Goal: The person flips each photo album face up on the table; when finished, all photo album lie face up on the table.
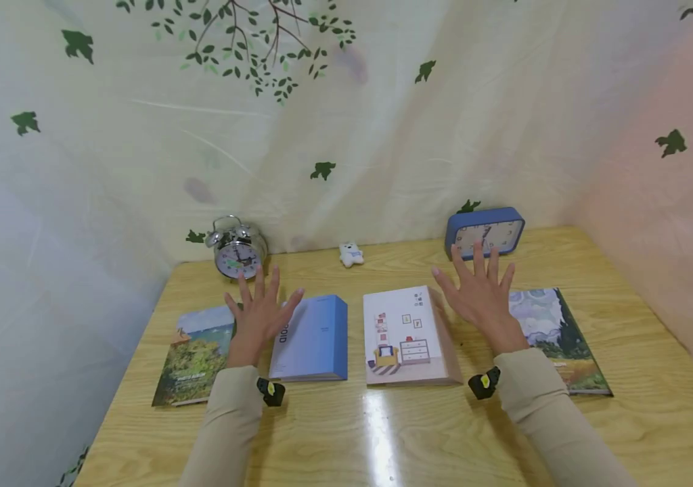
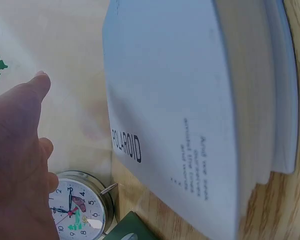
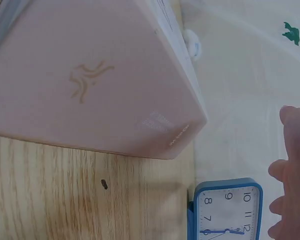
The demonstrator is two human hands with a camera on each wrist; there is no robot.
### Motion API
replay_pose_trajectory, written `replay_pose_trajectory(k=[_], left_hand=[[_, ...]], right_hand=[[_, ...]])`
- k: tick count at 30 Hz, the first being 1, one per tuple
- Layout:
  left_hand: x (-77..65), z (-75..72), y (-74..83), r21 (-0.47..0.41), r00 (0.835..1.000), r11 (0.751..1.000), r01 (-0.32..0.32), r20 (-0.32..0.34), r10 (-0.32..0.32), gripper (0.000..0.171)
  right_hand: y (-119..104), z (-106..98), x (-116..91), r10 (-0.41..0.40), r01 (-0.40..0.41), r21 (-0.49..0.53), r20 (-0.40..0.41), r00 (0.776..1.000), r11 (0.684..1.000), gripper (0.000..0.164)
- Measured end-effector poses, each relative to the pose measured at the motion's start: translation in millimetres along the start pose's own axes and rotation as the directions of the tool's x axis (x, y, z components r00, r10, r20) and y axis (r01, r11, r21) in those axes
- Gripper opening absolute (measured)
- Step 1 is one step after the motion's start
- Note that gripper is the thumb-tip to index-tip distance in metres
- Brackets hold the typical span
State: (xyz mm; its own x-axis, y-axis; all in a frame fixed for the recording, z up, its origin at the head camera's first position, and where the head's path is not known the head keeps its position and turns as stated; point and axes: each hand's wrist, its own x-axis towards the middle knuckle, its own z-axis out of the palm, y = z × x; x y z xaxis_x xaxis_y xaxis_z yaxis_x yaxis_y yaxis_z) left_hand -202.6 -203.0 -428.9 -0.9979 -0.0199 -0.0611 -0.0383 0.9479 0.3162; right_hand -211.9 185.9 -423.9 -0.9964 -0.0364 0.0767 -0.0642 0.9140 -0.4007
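Note:
Fingers spread and straight, my left hand (image 1: 258,321) hovers between a landscape-covered album (image 1: 197,352) and a blue photo album (image 1: 313,338) lettered POLAROID. It holds nothing. My right hand (image 1: 480,297) is likewise spread, above the gap between a thick white album (image 1: 404,331) with a furniture drawing and a painted-cover album (image 1: 566,345), which the wrist partly hides. In the right wrist view, the thick album's pinkish side (image 3: 90,85) faces the camera, and the right thumb and fingers (image 3: 297,150) are at the edge, apart from it.
A silver twin-bell alarm clock (image 1: 238,250) stands at the back left of the wooden table (image 1: 334,439). A small white bear figure (image 1: 351,254) sits at the back middle, and a blue rectangular clock (image 1: 485,231) at the back right. A patterned curtain (image 1: 377,135) hangs behind.

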Motion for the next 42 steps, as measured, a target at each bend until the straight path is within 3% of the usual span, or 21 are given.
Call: replay_pose_trajectory(k=[9, 15, 20, 26, 31, 35, 42], left_hand=[[-1.6, -9.0, 0.1, -0.061, 0.999, 0.998, -0.02, -0.039, 0.017, 0.085], [-0.8, -17.9, -5.1, -0.069, 0.993, 0.995, -0.072, -0.098, 0.065, 0.078], [-2.0, -27.3, -12.8, -0.163, 0.978, 0.975, -0.154, -0.167, 0.126, 0.068], [-8.9, -36.9, -29.8, -0.267, 0.963, 0.939, -0.217, -0.214, 0.162, 0.063], [-20.2, -43.2, -48.3, -0.301, 0.974, 0.94, -0.159, -0.202, 0.1, 0.064], [-32.3, -47.3, -65.9, -0.31, 0.984, 0.946, -0.094, -0.173, 0.041, 0.066], [-55.4, -50.6, -97.6, -0.337, 0.991, 0.941, -0.045, -0.133, -0.001, 0.069]], right_hand=[[-16, 2, 6, -0.083, 0.088, 0.031, -0.133, 0.988, 0.996, 0.078], [-44, 7, 8, -0.167, 0.192, 0.138, -0.177, 0.97, 0.972, 0.073], [-72, 19, 8, -0.209, 0.24, 0.305, -0.133, 0.969, 0.922, 0.07], [-107, 39, 5, -0.293, 0.317, 0.418, -0.123, 0.948, 0.851, 0.067], [-138, 55, 0, -0.345, 0.357, 0.47, -0.113, 0.932, 0.807, 0.067], [-162, 68, -5, -0.384, 0.388, 0.465, -0.107, 0.917, 0.796, 0.067], [-199, 89, -22, -0.44, 0.404, 0.496, -0.05, 0.897, 0.768, 0.066]])
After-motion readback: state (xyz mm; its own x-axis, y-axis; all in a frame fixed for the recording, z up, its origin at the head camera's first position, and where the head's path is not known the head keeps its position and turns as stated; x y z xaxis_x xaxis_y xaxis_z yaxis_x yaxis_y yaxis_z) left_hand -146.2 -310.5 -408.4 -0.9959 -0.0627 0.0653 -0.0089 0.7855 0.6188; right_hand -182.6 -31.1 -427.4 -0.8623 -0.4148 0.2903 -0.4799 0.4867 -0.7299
